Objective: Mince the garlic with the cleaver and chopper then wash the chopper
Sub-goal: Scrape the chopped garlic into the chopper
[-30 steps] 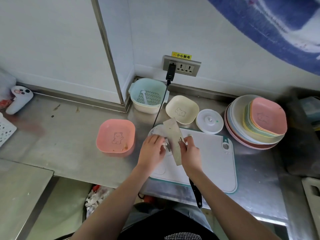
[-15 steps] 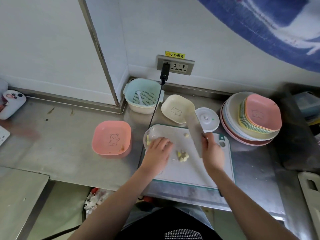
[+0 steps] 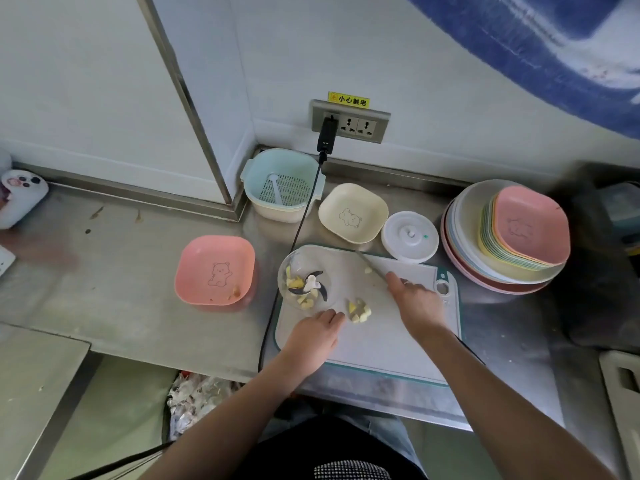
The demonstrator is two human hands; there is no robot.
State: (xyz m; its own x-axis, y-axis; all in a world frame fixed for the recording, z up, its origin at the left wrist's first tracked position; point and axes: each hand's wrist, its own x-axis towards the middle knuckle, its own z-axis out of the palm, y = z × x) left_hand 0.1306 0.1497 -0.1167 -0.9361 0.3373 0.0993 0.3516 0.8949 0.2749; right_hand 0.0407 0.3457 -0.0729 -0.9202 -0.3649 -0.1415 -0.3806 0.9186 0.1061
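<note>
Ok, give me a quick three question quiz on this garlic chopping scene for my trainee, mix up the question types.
1. True or false: the right hand grips the cleaver with its blade over the cutting board.
2. Multiple choice: where do garlic pieces lie? A) only in the chopper bowl; B) only on the board; C) in the bowl and on the board; D) in the cream dish.
3. Fill in: the chopper's white lid sits on the counter between the cream dish and the stack of ____.

Key: 1 true; 2 C; 3 plates.
</note>
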